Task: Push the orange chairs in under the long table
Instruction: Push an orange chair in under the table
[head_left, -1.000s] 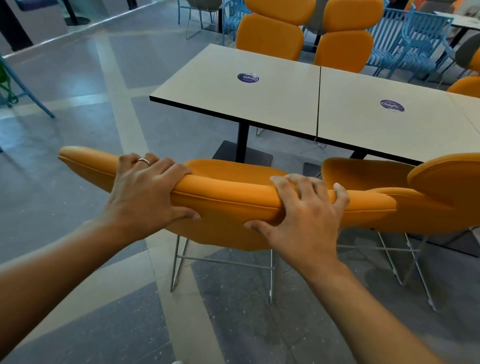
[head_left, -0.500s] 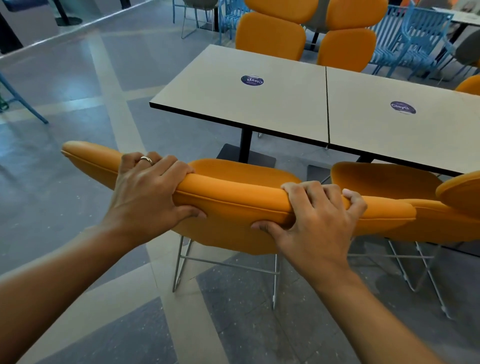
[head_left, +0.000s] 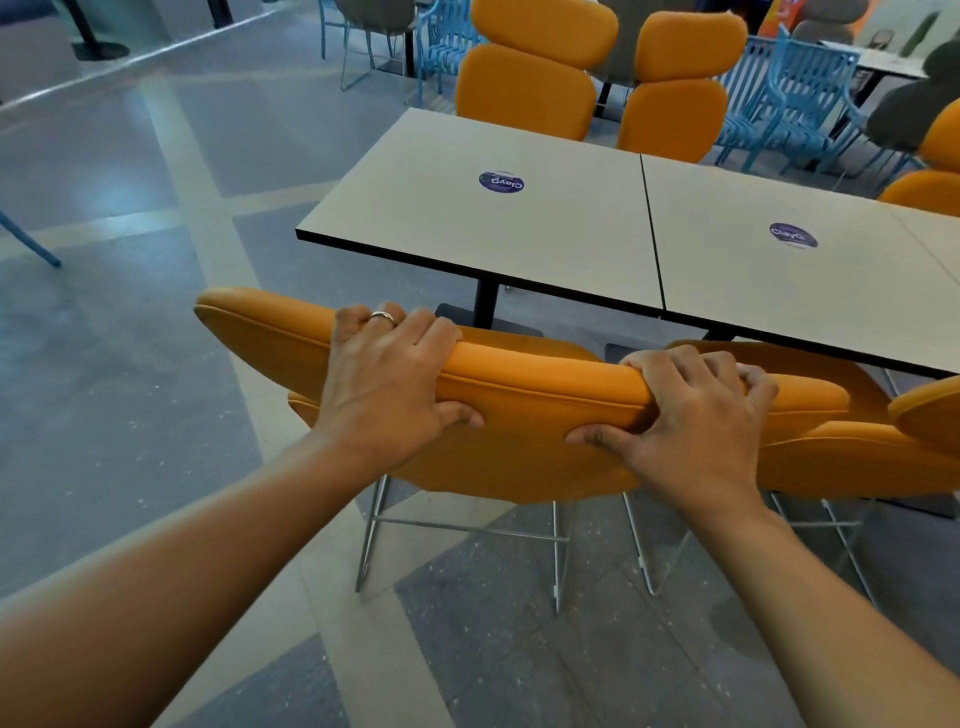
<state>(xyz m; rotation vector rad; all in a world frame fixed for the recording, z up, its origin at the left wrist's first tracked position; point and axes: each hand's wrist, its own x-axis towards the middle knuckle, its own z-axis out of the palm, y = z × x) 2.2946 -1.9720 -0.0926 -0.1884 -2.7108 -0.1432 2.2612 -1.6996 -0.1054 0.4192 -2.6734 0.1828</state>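
Top edge of orange chair (head_left: 540, 395) backrest grasped by both grips. Left grip (head_left: 384, 384): fingers curled over edge, thumb pressed on rear face, ring (head_left: 382, 316) worn. Right grip (head_left: 691, 421): clenched round same edge, further along toward bench middle. Chair placed at near side of bench (head_left: 467, 228), by bench end, seat close to bench edge. Second orange chair (head_left: 852, 457) set just beside it, along same bench side. Two more orange chairs (head_left: 524, 88) seen at far side of bench.

Canteen or food court, long table (head_left: 519, 228) rows, blue chairs (head_left: 779, 93) stacked
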